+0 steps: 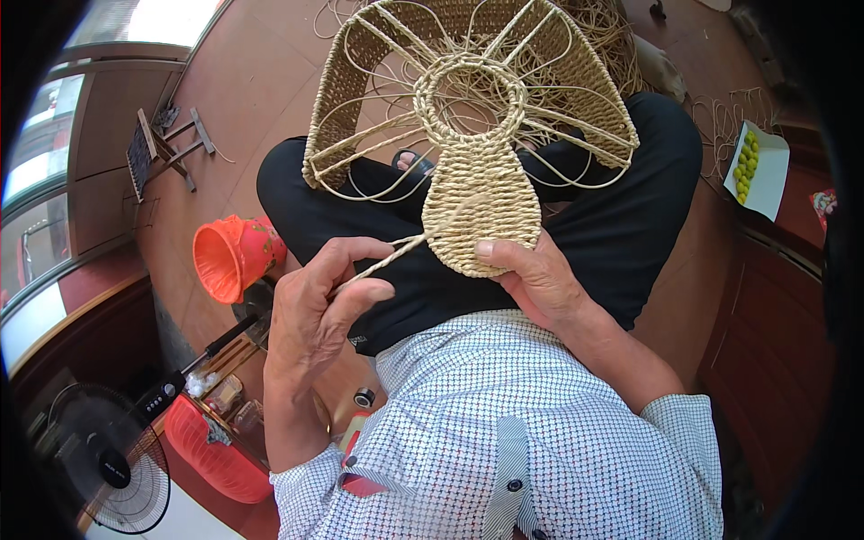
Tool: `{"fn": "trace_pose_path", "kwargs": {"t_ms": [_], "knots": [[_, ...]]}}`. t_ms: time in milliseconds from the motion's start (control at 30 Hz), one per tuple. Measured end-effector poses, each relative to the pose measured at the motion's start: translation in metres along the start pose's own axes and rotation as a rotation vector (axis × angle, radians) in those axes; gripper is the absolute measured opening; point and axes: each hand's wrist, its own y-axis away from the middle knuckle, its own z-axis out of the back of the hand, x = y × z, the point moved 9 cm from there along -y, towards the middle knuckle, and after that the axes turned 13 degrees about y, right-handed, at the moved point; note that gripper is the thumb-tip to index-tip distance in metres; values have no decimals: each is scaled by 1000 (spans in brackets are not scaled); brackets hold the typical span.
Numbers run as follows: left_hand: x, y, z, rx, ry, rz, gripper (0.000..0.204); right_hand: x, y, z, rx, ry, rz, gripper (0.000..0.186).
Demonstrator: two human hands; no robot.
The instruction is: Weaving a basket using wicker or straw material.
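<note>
A woven straw-coloured piece lies across my lap, with a rounded paddle-shaped panel pointing toward me. Beyond the panel is a braided ring, joined by straight cords and thin loops to a curved woven wall. My right hand grips the panel's near right edge, thumb on top and fingers underneath. Left of the panel, my left hand pinches a twisted straw cord that runs to the panel's left edge. The cord's far end passes behind my left fingers.
A heap of loose cord lies on the floor beyond the woven wall. To the left are an orange-red bin, a wooden stool on its side and a standing fan. At right, green fruits sit on a white tray.
</note>
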Motion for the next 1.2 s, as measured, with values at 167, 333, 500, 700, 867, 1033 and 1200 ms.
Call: {"fn": "trace_pose_path", "kwargs": {"t_ms": [167, 333, 500, 700, 867, 1033, 1200], "knots": [[-9, -4, -7, -15, -141, -198, 13, -7, -1, 7, -20, 2, -16, 61], [-17, -10, -21, -151, -194, -396, 10, 0, 0, 1, 10, 11, -2, 60], [-10, -16, -35, -193, -94, -288, 16, -1, 0, -1, 30, -6, 6, 61], [-8, -22, -41, -180, -147, -366, 16, -4, -1, 1, 23, -29, 21, 61], [-13, -23, -45, -160, -176, -405, 18, -1, -1, -1, 31, -28, 35, 60], [-11, -26, -46, -143, -187, -422, 19, 1, -2, -2, 35, -28, 54, 61], [-14, -27, -44, -172, -153, -398, 21, 1, -2, 0, 21, -15, 60, 63]]}}
